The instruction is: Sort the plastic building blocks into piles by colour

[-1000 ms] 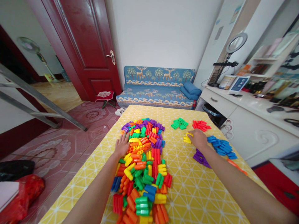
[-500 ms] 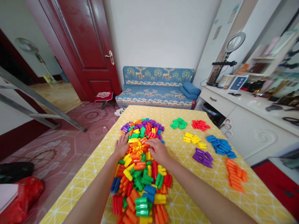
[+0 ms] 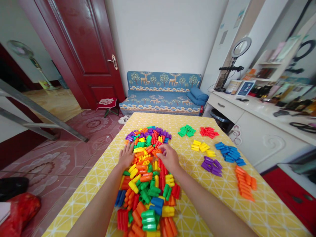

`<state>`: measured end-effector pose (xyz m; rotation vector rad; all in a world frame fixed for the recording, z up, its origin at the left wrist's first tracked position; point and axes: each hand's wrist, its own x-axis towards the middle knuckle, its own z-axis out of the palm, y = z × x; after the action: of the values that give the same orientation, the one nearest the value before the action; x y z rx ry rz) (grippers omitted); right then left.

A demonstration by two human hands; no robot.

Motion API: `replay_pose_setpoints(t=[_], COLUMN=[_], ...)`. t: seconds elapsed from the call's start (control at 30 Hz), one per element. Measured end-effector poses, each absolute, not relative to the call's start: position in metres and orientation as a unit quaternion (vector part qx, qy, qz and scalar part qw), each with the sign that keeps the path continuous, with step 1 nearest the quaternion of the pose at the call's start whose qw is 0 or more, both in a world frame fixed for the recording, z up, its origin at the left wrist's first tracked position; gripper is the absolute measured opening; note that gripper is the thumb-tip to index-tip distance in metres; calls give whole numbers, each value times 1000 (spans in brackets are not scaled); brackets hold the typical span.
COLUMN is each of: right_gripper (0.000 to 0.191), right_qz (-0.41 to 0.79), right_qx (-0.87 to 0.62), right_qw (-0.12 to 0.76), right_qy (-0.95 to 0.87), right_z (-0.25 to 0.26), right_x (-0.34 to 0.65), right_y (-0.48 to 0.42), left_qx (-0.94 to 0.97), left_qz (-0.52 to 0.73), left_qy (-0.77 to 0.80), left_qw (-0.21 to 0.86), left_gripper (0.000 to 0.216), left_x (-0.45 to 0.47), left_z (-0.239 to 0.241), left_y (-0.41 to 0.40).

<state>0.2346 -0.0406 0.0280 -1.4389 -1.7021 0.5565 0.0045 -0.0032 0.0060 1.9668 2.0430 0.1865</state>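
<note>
A long heap of plastic building blocks (image 3: 145,181), tube-shaped and joined side by side in mixed colours, runs down the table. My left hand (image 3: 126,154) rests against the heap's left edge, fingers spread, holding nothing. On the opposite side, my right hand (image 3: 170,158) pinches an orange block (image 3: 157,152) between thumb and fingers, just over the heap. To the right lie separate single-colour groups: green blocks (image 3: 187,130), red blocks (image 3: 208,132), yellow blocks (image 3: 203,147), blue blocks (image 3: 230,153), purple blocks (image 3: 211,166) and orange blocks (image 3: 245,182).
The table wears a yellow patterned cloth (image 3: 197,204). Beyond it stands a blue sofa (image 3: 163,95); a white dresser (image 3: 266,125) is at the right. On the left are a metal ladder (image 3: 44,112), a small stool (image 3: 107,103) and a red bag (image 3: 22,210).
My right hand has lifted slightly, its fingers now closed on an orange block. My left hand stays at the heap's edge. The whole view has shifted a little.
</note>
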Motion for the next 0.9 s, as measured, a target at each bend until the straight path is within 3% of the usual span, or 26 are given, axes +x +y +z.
replay_pose_setpoints(t=[0.13,0.27,0.4,0.6,0.73,0.9], right_gripper=[24,27,25,52,38,35], right_qz=[364,411,338,126,117,97], right_qx=[-523,-534,-593,-709,-669,-672], right_qw=[488,382,271,213,220,236], right_qy=[-597,-632,-679,-660,-700,-695], right_z=[33,29,11,5,7,5], right_x=[274,330,373,370,365,392], right_y=[-49,-70,-96,-140,-163,-177], left_qx=[685,686,687,688,689,694], left_qz=[68,69,73,76,78,85], left_qy=[711,709,708,708,708,702], left_qw=[147,147,144,139,136,131], left_gripper=[62,61,61,62,62,60], left_x=[3,2,1,-2,-4,-7], left_z=[3,-1,-5,-12,-16,-22], left_y=[-2,0,2,5,8,10])
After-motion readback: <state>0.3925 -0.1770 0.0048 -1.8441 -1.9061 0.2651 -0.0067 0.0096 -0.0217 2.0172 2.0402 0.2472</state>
